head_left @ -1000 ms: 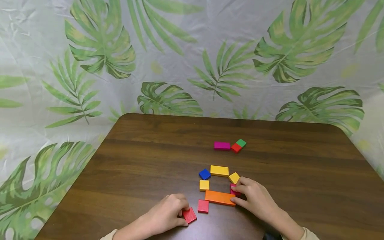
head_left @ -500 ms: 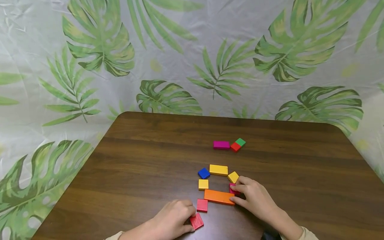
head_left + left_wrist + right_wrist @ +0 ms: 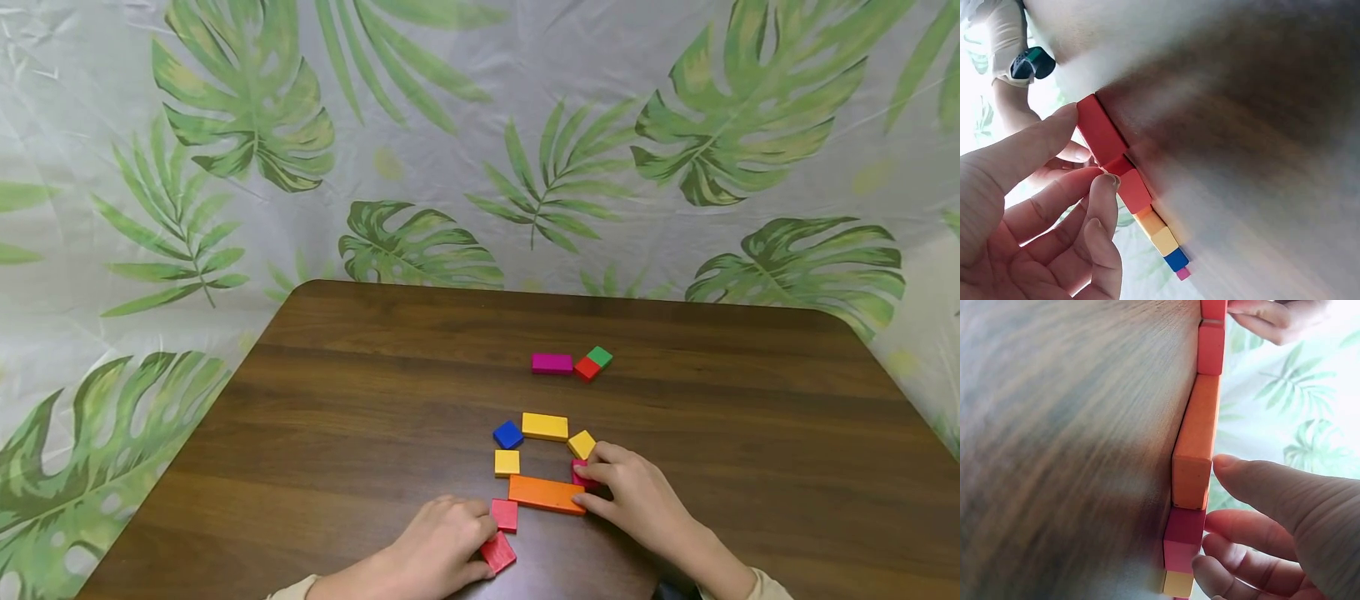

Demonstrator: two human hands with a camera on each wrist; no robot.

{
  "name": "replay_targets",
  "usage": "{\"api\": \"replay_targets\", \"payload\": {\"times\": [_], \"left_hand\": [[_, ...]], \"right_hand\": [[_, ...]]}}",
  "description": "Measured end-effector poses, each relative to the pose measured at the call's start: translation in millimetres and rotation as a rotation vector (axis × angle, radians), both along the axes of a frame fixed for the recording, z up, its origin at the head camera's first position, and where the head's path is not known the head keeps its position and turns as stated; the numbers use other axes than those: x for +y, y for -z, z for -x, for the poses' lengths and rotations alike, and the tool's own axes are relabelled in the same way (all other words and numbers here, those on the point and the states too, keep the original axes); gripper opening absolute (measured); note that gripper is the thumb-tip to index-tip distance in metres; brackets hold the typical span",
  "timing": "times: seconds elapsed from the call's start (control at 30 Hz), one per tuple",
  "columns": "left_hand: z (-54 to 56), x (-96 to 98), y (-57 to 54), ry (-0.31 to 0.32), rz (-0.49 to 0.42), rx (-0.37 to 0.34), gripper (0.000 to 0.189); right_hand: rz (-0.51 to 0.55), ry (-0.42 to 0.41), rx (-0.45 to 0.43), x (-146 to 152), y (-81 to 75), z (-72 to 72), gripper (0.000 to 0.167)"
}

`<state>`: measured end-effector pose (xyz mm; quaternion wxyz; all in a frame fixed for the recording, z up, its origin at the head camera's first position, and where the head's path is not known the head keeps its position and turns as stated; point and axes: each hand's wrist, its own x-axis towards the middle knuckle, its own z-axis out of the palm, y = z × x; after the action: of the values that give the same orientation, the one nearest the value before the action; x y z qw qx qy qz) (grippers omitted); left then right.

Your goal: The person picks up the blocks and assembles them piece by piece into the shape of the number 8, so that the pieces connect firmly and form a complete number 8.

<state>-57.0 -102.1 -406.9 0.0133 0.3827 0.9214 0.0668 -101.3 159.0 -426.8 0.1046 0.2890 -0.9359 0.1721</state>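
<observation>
My left hand pinches a red square block between thumb and fingers, low over the wooden table. In the left wrist view that red block meets a second red square block at its corner. On the table, this second red block sits just below the left end of a long orange block. My right hand rests at the orange block's right end, its thumb on the top edge and its fingertips on a crimson block. Part of the crimson block is hidden under those fingers.
Above the orange block, a yellow square, a blue square, a yellow rectangle and a tilted yellow square form an arch. Farther back lie a magenta block, a red one and a green one.
My left hand has slid its red block to the right, from left of the second red square to just beneath it. My right hand has stayed on the orange and crimson blocks.
</observation>
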Motion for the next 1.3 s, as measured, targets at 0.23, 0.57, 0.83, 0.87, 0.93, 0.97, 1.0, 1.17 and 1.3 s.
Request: {"api": "replay_targets", "payload": {"times": [0.23, 0.57, 0.83, 0.87, 0.93, 0.97, 1.0, 1.17, 1.3], "left_hand": [[0.8, 2.3, 0.6, -0.002, -0.010, 0.004, 0.021], [0.6, 2.6, 0.1, -0.013, -0.003, -0.034, 0.021], [-0.2, 2.7, 0.1, -0.017, 0.005, -0.029, 0.021], [-0.3, 2.5, -0.1, -0.019, 0.009, -0.031, 0.022], [-0.8, 1.8, -1.6, -0.026, 0.024, -0.036, 0.025], [-0.9, 1.2, -2.6, -0.031, 0.033, -0.035, 0.027], [-0.9, 0.6, -4.3, -0.037, 0.041, -0.028, 0.028], [5.4, -2.9, -14.5, -0.074, 0.012, 0.070, 0.027], [20.2, -4.3, -19.3, -0.146, -0.116, 0.068, 0.022]], "right_hand": [[0.005, -0.002, 0.003, 1, 0.4, 0.0, 0.030], [0.011, -0.012, 0.005, 2, 0.2, -0.1, 0.030], [0.003, -0.003, -0.017, 1, -0.1, -0.8, 0.031], [0.002, -0.002, -0.020, 1, 0.2, -0.9, 0.031], [0.002, -0.002, -0.030, 1, 0.6, -1.2, 0.031], [0.002, -0.001, -0.034, 1, 0.8, -1.4, 0.031], [0.001, -0.001, -0.038, 1, 0.9, -1.4, 0.031], [0.001, 0.002, -0.035, 2, 0.3, -1.0, 0.032], [-0.001, 0.000, -0.034, 1, -0.5, -0.2, 0.031]]}}
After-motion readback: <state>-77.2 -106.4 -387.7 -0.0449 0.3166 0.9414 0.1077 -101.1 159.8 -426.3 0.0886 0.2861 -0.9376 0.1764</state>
